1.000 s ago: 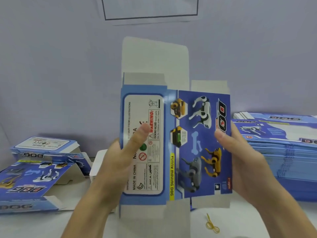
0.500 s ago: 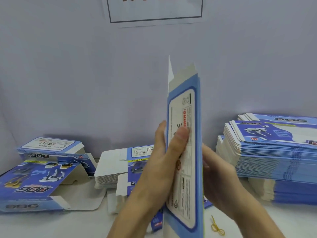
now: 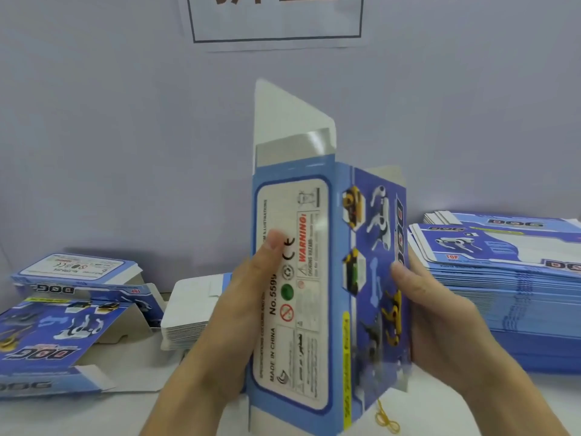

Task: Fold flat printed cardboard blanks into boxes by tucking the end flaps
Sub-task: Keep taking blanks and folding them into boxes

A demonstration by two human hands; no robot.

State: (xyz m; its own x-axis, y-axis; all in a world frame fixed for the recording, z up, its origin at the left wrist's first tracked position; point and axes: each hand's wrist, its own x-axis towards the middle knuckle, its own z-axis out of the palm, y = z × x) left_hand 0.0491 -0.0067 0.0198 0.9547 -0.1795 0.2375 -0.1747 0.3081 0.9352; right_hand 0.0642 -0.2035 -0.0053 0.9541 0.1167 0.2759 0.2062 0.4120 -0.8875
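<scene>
Half a second ago the head camera saw the cardboard blank (image 3: 317, 272) nearly edge-on, a thin upright sliver. Now it has swung open into a sleeve that shows two faces: the white warning panel toward the camera and the blue dog-picture panel angled off to the right.

Its long axis stands upright, held in the air in front of the person, above the white table (image 3: 132, 413). The top flap (image 3: 289, 121) points straight up, unfolded.

The left hand (image 3: 239, 313) grips the left edge, thumb pressed on the warning panel. The right hand (image 3: 440, 316) grasps the right edge, fingertips curled onto the blue panel; the lower corner there is blurred, so the bottom flaps are probably still untucked.

A stack of flat blanks (image 3: 503, 278) sits at the right, and folded boxes (image 3: 63, 309) lie at the left.
</scene>
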